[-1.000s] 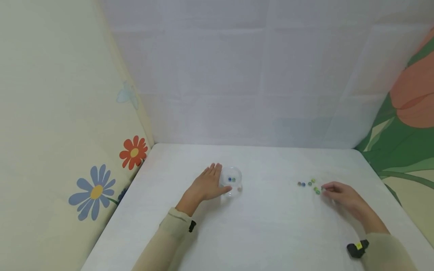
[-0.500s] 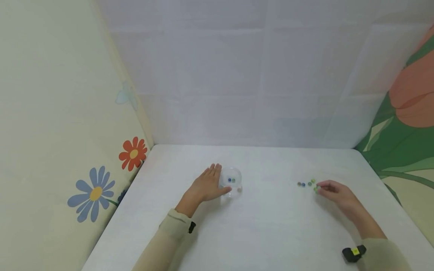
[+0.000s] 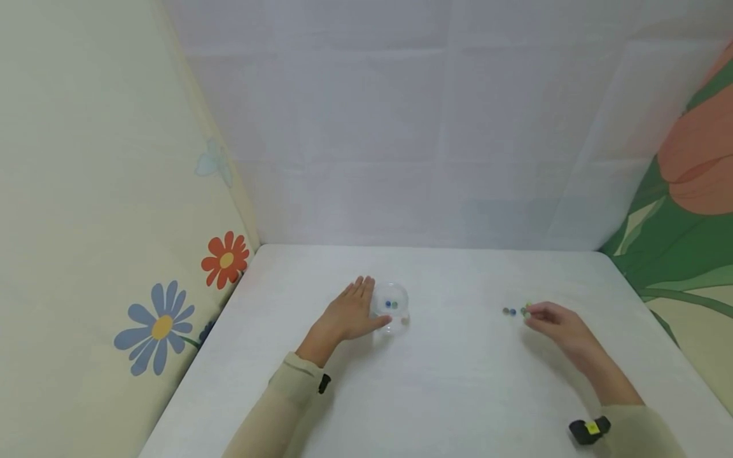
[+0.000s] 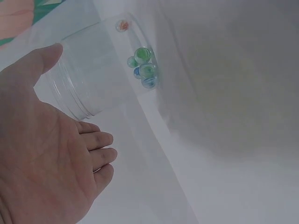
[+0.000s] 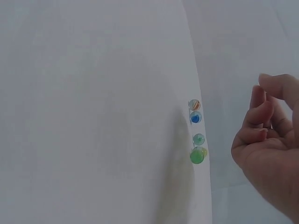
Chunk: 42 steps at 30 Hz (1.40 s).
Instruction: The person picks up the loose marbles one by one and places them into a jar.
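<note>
My left hand (image 3: 354, 313) stands beside a clear jar (image 3: 391, 289). Its fingers are straight, and the thumb lies at the jar's threaded rim (image 4: 70, 100) in the left wrist view. Several glass marbles (image 4: 148, 71), green, blue and orange, rest inside the jar. Over at the right, my right hand (image 3: 558, 321) pinches a pale green marble (image 3: 527, 315) between fingertips and thumb; the curled fingers hide it in the right wrist view. Just past those fingertips lie an orange-streaked marble (image 5: 195, 105), a blue marble (image 5: 195, 116), a teal marble (image 5: 199, 139) and a green marble (image 5: 197, 156).
A white cloth-covered table (image 3: 446, 381) spreads under both hands. White cloth (image 3: 401, 127) hangs behind its far edge. Flower-printed panels (image 3: 86, 159) border the left and right sides. A black wrist camera (image 3: 590, 430) sits at the right sleeve.
My right hand has moved left over the loose marbles, with the small marble at its fingertips. The left hand and the jar stay where they were.
</note>
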Motion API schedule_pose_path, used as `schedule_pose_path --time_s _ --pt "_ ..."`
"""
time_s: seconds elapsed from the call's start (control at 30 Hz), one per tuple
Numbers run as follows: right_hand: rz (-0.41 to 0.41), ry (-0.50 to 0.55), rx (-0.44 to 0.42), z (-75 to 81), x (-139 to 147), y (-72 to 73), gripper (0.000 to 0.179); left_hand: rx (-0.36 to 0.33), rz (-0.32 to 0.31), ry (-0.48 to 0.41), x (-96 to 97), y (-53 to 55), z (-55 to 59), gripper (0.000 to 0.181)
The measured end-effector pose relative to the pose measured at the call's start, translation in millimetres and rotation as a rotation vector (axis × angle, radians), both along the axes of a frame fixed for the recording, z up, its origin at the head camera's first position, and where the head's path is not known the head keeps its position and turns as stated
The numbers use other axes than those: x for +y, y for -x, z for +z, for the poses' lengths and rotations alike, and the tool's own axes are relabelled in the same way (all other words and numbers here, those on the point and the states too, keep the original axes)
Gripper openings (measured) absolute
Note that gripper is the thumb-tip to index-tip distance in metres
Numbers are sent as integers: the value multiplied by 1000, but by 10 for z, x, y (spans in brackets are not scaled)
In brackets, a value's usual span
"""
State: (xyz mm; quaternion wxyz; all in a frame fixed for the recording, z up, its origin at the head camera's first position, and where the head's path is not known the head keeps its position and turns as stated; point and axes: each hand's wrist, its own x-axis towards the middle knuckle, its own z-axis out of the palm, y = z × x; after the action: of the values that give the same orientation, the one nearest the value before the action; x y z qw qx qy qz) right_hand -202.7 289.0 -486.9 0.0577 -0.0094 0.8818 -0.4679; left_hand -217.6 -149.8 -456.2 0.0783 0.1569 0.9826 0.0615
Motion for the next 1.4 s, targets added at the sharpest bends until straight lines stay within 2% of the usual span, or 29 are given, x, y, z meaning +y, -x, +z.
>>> schedule_pose_path --time_s 0.37,0.7,1.1,1.4 --pt "37 39 10 57 -163 -3 38 8 -43 40 5 37 0 102" --pt "7 50 -21 24 -414 37 35 12 -53 62 17 53 -4 101" --pt "61 84 2 46 -592 124 35 13 -25 61 8 35 11 102" --pt "79 92 -19 73 -804 166 32 21 -24 53 -3 33 -3 102"
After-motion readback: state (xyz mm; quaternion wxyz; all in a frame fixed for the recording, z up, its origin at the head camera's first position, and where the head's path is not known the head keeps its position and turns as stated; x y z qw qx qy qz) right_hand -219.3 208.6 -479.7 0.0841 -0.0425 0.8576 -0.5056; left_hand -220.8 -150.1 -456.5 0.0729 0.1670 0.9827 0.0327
